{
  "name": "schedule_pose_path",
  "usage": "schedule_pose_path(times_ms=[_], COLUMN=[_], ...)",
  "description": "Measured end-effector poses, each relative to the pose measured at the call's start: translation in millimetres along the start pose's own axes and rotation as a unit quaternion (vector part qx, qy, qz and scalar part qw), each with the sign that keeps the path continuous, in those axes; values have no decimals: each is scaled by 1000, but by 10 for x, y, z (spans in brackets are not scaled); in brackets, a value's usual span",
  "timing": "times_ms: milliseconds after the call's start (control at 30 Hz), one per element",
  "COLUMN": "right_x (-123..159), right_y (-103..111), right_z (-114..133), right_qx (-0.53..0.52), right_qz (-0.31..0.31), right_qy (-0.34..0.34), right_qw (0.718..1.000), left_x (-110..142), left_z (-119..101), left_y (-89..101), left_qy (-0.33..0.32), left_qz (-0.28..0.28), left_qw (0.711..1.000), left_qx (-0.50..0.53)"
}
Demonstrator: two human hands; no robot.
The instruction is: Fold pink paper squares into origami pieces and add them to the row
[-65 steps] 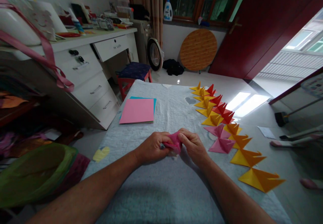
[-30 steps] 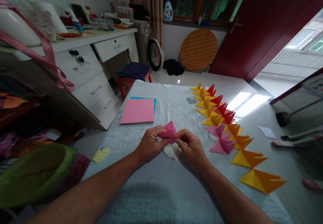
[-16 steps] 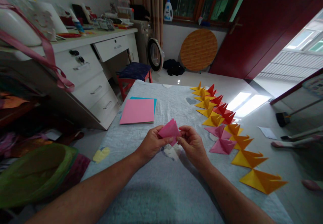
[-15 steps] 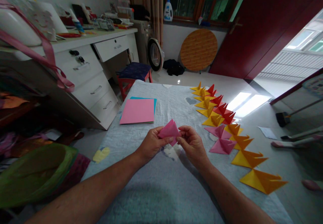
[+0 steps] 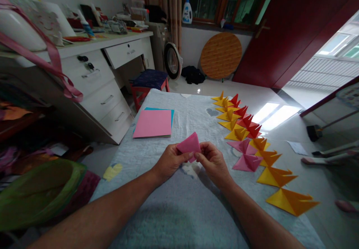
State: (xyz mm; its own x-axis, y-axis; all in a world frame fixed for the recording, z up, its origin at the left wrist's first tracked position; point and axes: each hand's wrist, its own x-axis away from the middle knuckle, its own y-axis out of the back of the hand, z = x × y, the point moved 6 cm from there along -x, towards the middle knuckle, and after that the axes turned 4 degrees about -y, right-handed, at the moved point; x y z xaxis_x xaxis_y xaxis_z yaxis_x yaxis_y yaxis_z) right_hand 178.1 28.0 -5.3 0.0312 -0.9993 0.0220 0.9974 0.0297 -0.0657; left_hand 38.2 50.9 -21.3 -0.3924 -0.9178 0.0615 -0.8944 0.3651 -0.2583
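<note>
Fingers (image 5: 181, 154) of the left hand (image 5: 169, 162) and right hand (image 5: 213, 163) pinch a pink, creased, triangular folded paper (image 5: 190, 144) from both sides. It is held above the pale quilted cloth-covered desk (image 5: 168, 211). Flat pointed paper shapes (image 5: 252, 144) line the edge at three o'clock; bare cloth lies at six.

A white desk (image 5: 112, 51) with drawers stands at ten o'clock, full of clutter on top. At twelve o'clock a window (image 5: 224, 0) with a dark wooden frame sits over a white wall, and a round wooden board (image 5: 221, 55) leans under it. A dark red door (image 5: 294, 28) is at two o'clock. Daylight shines on the glossy floor (image 5: 276, 116).
</note>
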Motion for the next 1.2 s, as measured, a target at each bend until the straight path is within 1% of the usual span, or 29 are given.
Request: schedule_pose_path(times_ms=[133,200,333,467,733,967,1033,1100,1167,1200], right_x=[15,18,20,23,-1,-26,-25,-18,-3,7], right_y=[-45,-52,-56,-54,-7,55,85,118,122,106], right_z=[-5,-3,2,1,-28,-80,-63,-24,11,18], right_qx=[68,85,93,100,80,80,95,108,112,109], right_qz=[42,49,52,56,69,44,24,1,-5,2], right_qy=[-11,-11,-6,-6,-30,-58,-61,-49,-33,-28], right_qw=[997,995,994,993,994,994,993,993,993,994], left_x=[18,24,25,19,16,27,23,23,40,57], left_z=[-16,-19,-17,-52,-79,-120,-118,-137,-194,-236], left_y=[-28,-39,-47,-45,-16,-19,-6,24,58,69], left_qy=[-11,-10,-9,-27,-40,-52,-56,-74,-110,-135], left_qz=[18,26,31,21,11,26,18,-6,-39,-55], left_qw=[999,999,998,998,998,996,995,992,981,970], left_qx=[-24,-31,-49,-53,-40,-73,-84,-106,-155,-195])
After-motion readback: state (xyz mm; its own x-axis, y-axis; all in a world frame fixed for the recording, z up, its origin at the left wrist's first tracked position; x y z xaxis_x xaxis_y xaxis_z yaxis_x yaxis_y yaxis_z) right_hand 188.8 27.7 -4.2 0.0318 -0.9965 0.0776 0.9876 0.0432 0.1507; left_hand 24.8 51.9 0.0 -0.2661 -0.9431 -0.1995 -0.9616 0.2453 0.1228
